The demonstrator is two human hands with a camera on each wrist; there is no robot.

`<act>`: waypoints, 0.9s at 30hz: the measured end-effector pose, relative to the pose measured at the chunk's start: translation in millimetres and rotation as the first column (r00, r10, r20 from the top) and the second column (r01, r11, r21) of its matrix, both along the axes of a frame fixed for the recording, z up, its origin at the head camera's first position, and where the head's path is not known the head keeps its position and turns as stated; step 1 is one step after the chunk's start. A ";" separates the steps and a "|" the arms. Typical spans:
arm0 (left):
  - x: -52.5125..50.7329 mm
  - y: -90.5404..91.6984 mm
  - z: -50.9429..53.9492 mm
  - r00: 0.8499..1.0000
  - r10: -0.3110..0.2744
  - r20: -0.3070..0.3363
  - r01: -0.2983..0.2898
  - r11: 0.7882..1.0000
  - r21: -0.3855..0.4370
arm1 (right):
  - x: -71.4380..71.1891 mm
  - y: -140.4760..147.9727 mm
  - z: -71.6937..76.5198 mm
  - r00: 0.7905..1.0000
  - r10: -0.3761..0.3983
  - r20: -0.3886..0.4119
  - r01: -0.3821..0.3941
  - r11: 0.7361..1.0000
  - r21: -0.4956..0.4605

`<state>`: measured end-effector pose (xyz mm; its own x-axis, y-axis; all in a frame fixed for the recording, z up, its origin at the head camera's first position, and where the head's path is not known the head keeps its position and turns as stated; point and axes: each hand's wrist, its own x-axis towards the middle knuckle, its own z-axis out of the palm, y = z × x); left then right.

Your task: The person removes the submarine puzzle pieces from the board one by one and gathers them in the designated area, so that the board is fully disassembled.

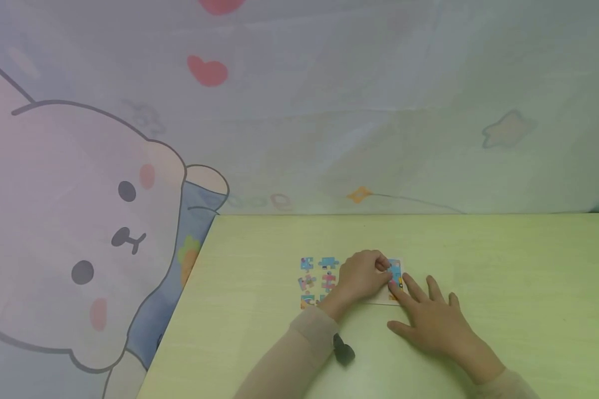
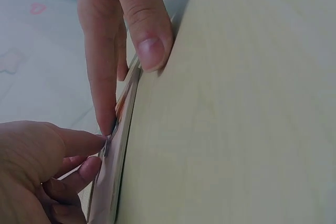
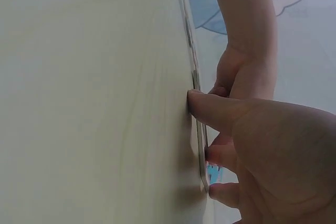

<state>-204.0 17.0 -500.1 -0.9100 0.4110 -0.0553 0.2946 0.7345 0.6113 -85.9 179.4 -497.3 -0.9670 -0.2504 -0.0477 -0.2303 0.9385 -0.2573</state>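
Note:
My left hand (image 1: 363, 274) is over a thin puzzle board (image 1: 377, 302), with a small jigsaw piece (image 2: 107, 147) pinched at its fingertips. Joined blue and multicoloured pieces (image 1: 395, 267) line the board's right side. My right hand (image 1: 436, 321) lies spread at the board's right edge; its index fingertip touches the pieces beside the left fingers. In the right wrist view, its thumb (image 3: 210, 106) rests by the near edge of the board. The left hand covers much of the board's middle.
Several loose jigsaw pieces (image 1: 328, 281) lie left of the left hand, partly hidden by its wrist. A dark object (image 1: 343, 350) is at the left sleeve. The pale wooden table (image 1: 529, 288) ends at a printed cloth (image 1: 329, 138) with a cartoon animal.

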 end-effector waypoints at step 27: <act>1.8 -42.1 10.6 0.997 0.076 0.024 -0.079 0.978 0.191 | -0.9 0.6 -2.9 1.000 -0.004 0.002 0.004 1.000 0.019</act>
<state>-202.2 -25.1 -489.5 -0.9390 0.3439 0.0028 0.2305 0.6233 0.7473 -86.9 180.0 -500.2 -0.9680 -0.2451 -0.0541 -0.2257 0.9441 -0.2402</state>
